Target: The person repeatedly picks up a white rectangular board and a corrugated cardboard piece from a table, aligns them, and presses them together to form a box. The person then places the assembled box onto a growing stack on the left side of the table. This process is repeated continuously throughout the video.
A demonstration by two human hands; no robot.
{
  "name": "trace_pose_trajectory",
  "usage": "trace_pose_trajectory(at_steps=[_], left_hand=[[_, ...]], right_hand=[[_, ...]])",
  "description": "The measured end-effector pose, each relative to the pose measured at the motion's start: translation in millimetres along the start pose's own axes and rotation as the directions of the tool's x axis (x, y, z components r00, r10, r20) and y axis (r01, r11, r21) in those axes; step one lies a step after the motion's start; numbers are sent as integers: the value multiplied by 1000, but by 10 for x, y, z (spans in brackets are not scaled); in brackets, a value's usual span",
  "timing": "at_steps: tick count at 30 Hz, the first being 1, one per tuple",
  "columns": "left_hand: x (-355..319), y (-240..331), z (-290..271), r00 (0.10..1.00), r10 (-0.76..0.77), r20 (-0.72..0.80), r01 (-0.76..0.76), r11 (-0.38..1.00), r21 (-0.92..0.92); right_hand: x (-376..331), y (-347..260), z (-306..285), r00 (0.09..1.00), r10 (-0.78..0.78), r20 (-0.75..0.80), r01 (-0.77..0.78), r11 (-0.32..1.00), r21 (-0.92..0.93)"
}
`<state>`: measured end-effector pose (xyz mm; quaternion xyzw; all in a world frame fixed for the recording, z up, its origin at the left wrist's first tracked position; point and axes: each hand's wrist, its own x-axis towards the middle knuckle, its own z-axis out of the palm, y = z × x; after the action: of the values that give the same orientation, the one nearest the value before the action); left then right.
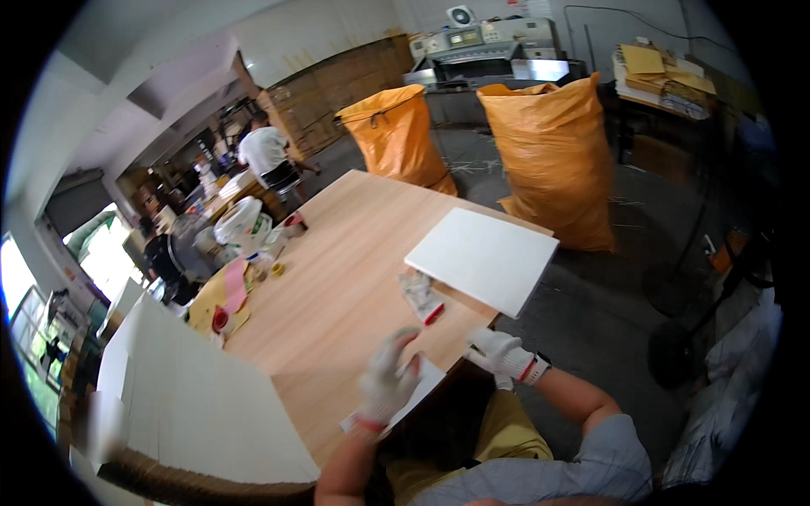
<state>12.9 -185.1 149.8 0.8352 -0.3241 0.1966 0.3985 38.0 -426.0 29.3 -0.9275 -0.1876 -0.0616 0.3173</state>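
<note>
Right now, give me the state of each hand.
Left hand: gloved, fingers spread open, resting on a white sheet at the table edge.
Right hand: gloved, at the sheet's far corner; grip cannot be told.

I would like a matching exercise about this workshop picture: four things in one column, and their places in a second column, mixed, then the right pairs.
Things
1. white sheet
2. white board
3. orange sacks
4. stack of white boards

Places
A. standing on the floor beyond the far end of the wooden table
B. at the person's left, on the near corner of the table
C. under the gloved left hand, near the right hand
D. lying flat at the table's right edge, partly over it

Pairs: 1-C, 2-D, 3-A, 4-B
</note>
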Motion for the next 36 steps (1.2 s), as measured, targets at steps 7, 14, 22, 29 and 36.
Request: trace_pose_trajectory(at_steps=[7, 14, 22, 29, 36], left_hand=[[723, -1049, 2361, 473, -456, 754, 558, -507, -657], [957, -1216, 2373, 456, -524, 719, 466, -548, -695], [1011, -1442, 2702, 512, -654, 558, 239, -515, -823], [1411, -1301, 2723, 489, -759, 430, 187, -391, -901], [1632, -1278, 1914, 465, -785, 409, 155, -383, -911]], right_hand=[[-572, 503, -116, 997, 11, 74, -23, 986, 163], [-744, 798, -169, 985, 110, 131, -146, 941, 305], [-705, 858, 107, 983, 94, 157, -164, 833, 528], [-711, 656, -265, 881, 348, 320, -464, 505, 728], [-89, 782, -328, 857, 495, 141, -268, 196, 943]])
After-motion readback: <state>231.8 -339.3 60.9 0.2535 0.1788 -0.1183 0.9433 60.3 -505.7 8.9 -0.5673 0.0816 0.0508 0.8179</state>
